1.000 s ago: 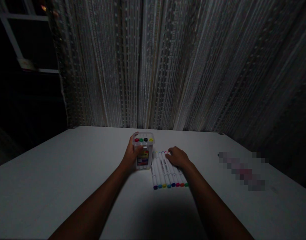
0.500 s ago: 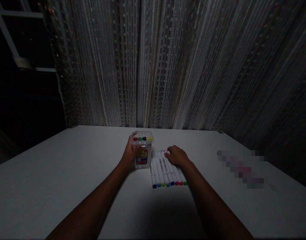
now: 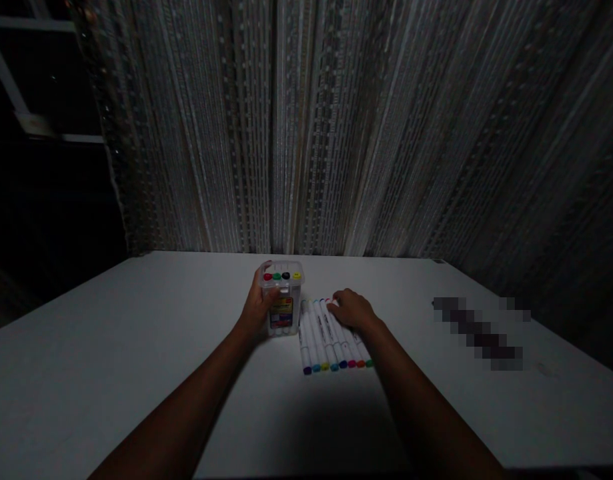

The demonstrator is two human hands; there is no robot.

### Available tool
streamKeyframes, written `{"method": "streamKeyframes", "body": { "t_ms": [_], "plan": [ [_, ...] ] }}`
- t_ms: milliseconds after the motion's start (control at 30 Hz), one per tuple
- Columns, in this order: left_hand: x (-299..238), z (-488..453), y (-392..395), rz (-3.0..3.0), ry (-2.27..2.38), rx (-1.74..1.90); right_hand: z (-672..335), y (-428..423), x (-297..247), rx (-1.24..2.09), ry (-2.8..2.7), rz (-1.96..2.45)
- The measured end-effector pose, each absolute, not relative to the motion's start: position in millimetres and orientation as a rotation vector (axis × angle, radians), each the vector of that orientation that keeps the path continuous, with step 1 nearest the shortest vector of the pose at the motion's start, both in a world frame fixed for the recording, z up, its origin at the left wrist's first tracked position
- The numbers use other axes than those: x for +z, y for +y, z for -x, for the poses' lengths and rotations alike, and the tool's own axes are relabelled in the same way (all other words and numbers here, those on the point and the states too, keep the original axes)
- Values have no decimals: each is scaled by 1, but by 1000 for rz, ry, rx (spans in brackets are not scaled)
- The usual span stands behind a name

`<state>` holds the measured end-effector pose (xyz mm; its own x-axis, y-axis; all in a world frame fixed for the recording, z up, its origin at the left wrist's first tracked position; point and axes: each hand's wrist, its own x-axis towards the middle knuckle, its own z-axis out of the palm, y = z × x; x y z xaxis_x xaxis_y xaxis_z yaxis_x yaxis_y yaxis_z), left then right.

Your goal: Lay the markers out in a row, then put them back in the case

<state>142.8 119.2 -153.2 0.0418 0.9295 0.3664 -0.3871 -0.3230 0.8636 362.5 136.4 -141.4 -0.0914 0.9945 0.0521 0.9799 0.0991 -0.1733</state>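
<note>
My left hand (image 3: 257, 308) is wrapped round a clear plastic marker case (image 3: 285, 320) standing upright on the table, its thumb across the front. Inside the case, several markers with red, green, black and yellow caps (image 3: 285, 276) stand at the near side, above a printed label. Just right of the case lies a row of white markers (image 3: 323, 337), side by side, with coloured ends towards me. My right hand (image 3: 352, 310) rests over the far right part of this row, fingers curled and closed at the far end of a marker. Its palm and wrist hide some markers.
The white table (image 3: 151, 347) reaches back to a striped, dotted curtain (image 3: 296, 133). On the right side of the table is a blurred-out dark object (image 3: 479, 333). A dark window (image 3: 41, 80) is at upper left.
The whole view has shifted slightly. Both hands, the case and the row of markers keep about the same places relative to each other.
</note>
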Motion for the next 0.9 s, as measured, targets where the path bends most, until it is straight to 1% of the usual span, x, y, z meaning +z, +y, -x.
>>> {"method": "streamKeyframes", "body": {
  "t_ms": [100,267,900],
  "plan": [
    [-153,-143,119,-1257,573,1538,-362,136,-140,147,-2205,2012],
    [-153,-141,121,-1303,613,1557,-363,137,-141,144,-2203,2015],
    [-154,-143,119,-1240,558,1543,-363,138,-142,133,-2211,2007]
  ]
}}
